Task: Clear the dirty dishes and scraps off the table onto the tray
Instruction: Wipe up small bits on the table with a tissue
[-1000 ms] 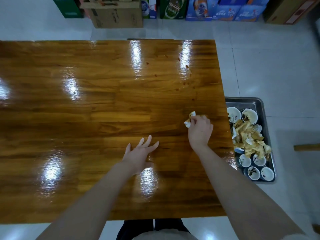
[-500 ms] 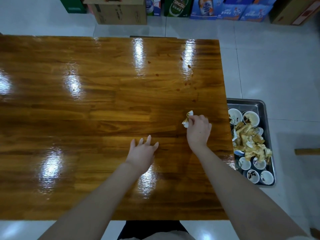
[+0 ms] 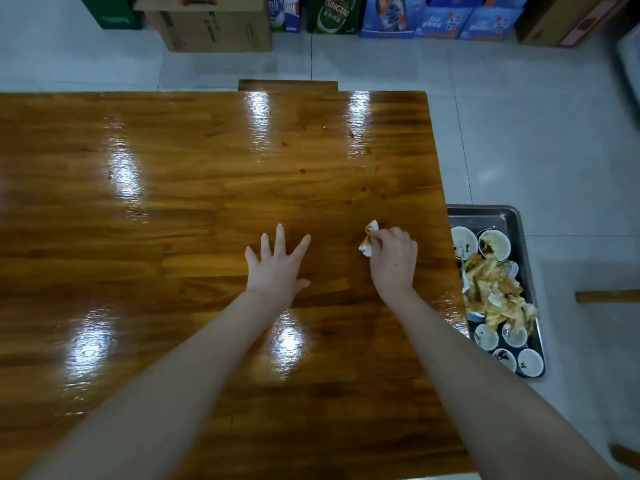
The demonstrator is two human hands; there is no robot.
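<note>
Person's right hand (image 3: 394, 259) is pinching a crumpled, stained white paper napkin (image 3: 367, 241); left hand (image 3: 277, 270) is lying on the glossy wooden table (image 3: 166, 209), fingers (image 3: 280, 234) spread. Napkin is likely handling light, soft, greasy: gripping the whole wad suits.

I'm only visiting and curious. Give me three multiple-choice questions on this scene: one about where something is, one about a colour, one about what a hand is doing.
1. Where is the tray relative to the table?
A on it
B beside its right edge, lower down
C beyond its far edge

2. What colour is the table?
A white
B blue
C brown

3. The right hand is:
A gripping a crumpled napkin
B flat and empty
C pointing upward

Answers:
1 B, the tray sits off the right edge.
2 C, it is glossy brown wood.
3 A, the fingers curl round the stained napkin.
</note>
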